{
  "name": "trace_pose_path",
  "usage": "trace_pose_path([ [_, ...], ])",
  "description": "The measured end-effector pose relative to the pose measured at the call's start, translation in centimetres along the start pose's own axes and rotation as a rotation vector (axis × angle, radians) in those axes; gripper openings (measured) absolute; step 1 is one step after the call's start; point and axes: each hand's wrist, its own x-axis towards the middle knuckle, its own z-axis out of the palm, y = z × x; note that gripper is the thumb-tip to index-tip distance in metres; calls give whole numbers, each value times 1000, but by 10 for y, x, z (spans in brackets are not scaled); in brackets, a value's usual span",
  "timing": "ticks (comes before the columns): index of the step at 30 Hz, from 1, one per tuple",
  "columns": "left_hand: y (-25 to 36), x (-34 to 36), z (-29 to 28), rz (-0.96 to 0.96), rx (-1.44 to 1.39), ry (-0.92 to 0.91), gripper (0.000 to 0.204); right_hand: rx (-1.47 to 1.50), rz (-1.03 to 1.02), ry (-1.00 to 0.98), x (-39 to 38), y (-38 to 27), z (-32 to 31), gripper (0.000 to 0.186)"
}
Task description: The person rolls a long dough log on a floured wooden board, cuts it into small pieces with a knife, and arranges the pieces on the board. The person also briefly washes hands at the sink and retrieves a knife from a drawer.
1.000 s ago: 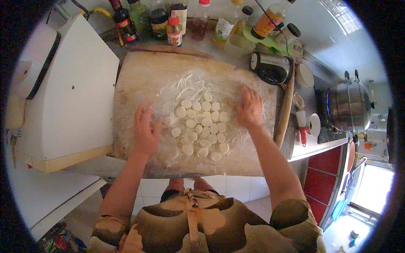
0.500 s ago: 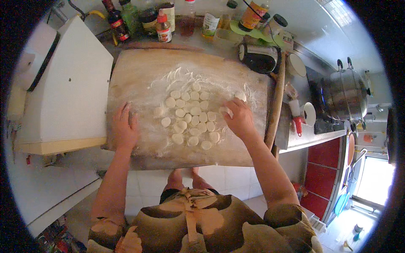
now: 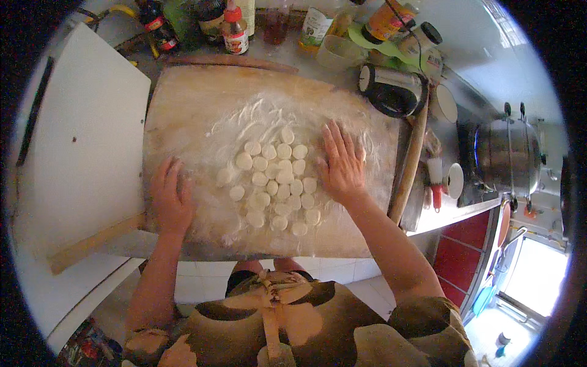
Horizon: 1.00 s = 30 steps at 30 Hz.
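Small round dough pieces (image 3: 285,177) lie in a loose cluster on a floured wooden board (image 3: 195,92). To the right of the cluster, my right hand (image 3: 343,164) rests palm down with its fingers stretched out. A sliver of pale dough (image 3: 364,155) shows at its right side; whatever is under the palm is hidden. My left hand (image 3: 171,199) lies on the board's left part, fingers extended, holding nothing. Loose white flour (image 3: 260,113) is smeared over the board behind the pieces.
A long wooden rolling pin (image 3: 411,162) lies along the board's right edge. Behind stand a red-capped bottle (image 3: 235,33), other bottles and a black-and-silver appliance (image 3: 394,88). A steel pot (image 3: 510,156) sits on the stove at right. A white cabinet (image 3: 92,134) borders the left.
My right hand has gone from curled fingers around a dough piece to lying flat with fingers stretched. My left hand stays at the board's left. The whole view has shifted slightly.
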Motion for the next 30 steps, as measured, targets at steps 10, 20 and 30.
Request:
trace_pose_path([
  [10, 6, 4, -7, 13, 46, 36, 41, 14, -83, 99, 26, 28, -2, 48],
  [20, -3, -1, 4, 47, 37, 146, 38, 358, -142, 251, 25, -24, -6, 16],
  [30, -1, 6, 5, 41, -31, 143, 36, 222, 82, 170, 14, 6, -13, 43],
])
